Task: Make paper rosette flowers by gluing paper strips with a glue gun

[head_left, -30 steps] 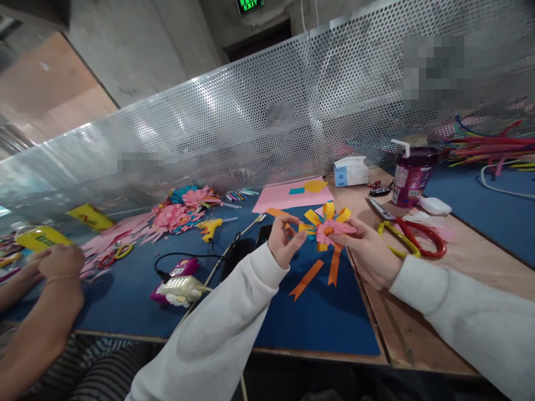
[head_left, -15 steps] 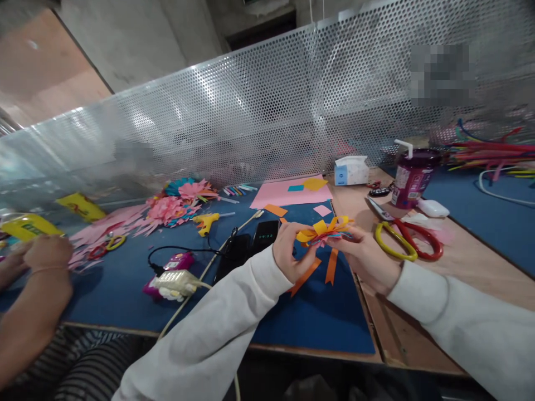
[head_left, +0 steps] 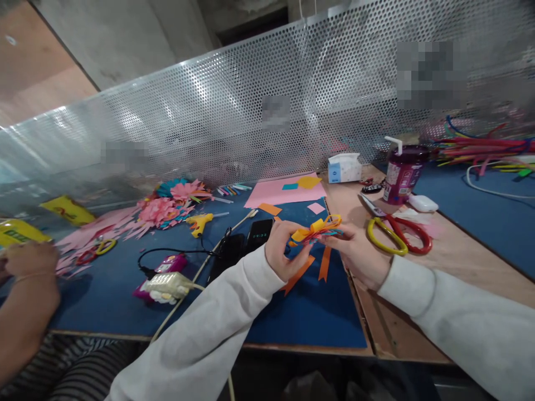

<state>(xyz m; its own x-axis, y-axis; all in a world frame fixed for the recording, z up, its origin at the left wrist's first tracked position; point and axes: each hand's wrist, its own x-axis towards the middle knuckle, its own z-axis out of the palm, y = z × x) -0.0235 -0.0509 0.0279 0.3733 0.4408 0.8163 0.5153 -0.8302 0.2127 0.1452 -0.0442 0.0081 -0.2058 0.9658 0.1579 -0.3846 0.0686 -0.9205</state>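
Between my two hands is a paper flower (head_left: 318,227) with yellow-orange loops on top and pink and blue layers beneath. My left hand (head_left: 283,250) is closed on its left side, thumb below and fingers above. On the opposite edge, my right hand (head_left: 363,253) pinches it, the fingertips partly hidden by the paper. Below the flower, orange paper strips (head_left: 324,264) with notched ends show over the blue mat; whether they are joined to it I cannot tell. Large scissors (head_left: 395,229) with yellow and red handles lie to the right of my right hand.
A yellow glue gun (head_left: 200,224), a power strip (head_left: 168,285) with cables and a black device (head_left: 259,234) lie left of my hands. Pink paper (head_left: 267,194) lies behind. A purple cup (head_left: 402,177) stands at right. At far left, a co-worker's hand (head_left: 33,259) touches a yellow packet (head_left: 20,233).
The whole view has shifted slightly, so things sit a little further left. Both hands still hold the flower, which looks slightly tilted compared with before.
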